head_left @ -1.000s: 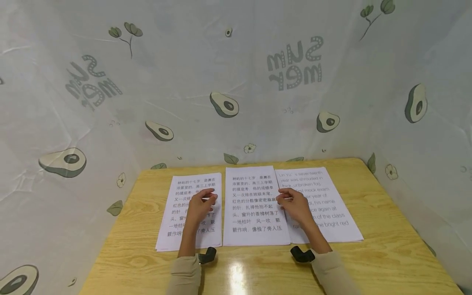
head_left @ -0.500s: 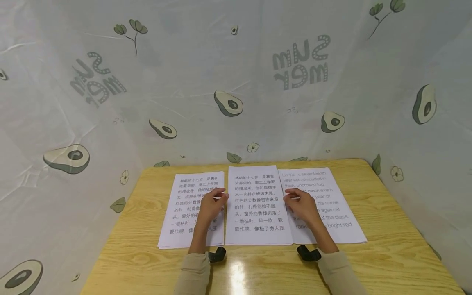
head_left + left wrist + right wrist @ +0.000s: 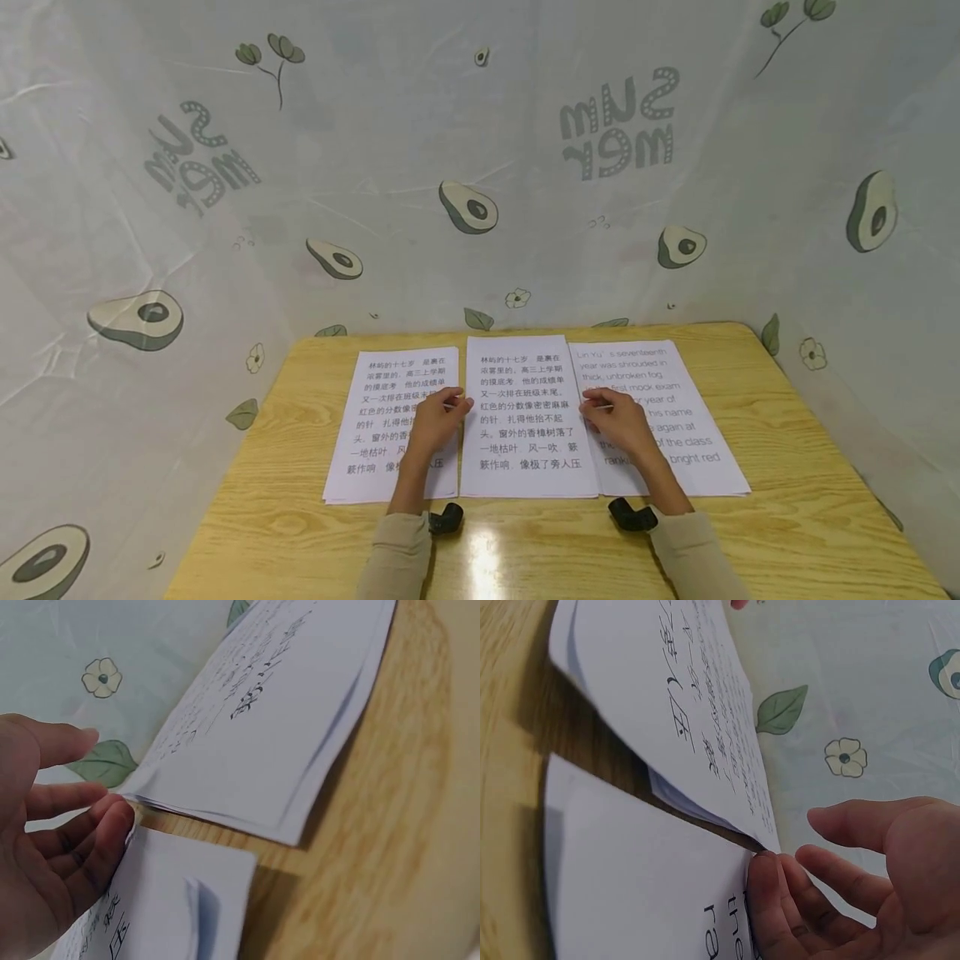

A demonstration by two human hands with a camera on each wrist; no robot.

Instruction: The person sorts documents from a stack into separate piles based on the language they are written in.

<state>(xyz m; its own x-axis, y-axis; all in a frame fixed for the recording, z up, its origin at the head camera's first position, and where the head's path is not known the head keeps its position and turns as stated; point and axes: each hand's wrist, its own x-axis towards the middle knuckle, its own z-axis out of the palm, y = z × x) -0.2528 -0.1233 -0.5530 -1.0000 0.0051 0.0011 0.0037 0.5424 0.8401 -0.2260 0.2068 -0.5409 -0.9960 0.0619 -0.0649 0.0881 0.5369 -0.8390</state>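
Three stacks of printed paper lie side by side: a left stack (image 3: 356,467) and a middle stack (image 3: 525,479) with Chinese text, and a right stack (image 3: 697,479) with English text. My left hand (image 3: 437,423) hovers at the seam between left and middle stacks. In the left wrist view its fingertips (image 3: 120,814) meet the paper edges, thumb apart. Mirroring it, my right hand (image 3: 618,423) is at the seam between middle and right stacks. Its fingertips (image 3: 766,874) are by the sheet edges in the right wrist view, thumb raised. Neither hand visibly grips a sheet.
The stacks rest on a wooden table (image 3: 525,550). A pale curtain (image 3: 390,150) with avocado and leaf prints encloses the back and sides. Black wrist-worn pieces (image 3: 447,518) show near both sleeves. Bare wood runs along the front.
My left hand has shifted right, from over the left stack to its right edge. The right hand stays near its seam. The whole head view has drifted slightly.
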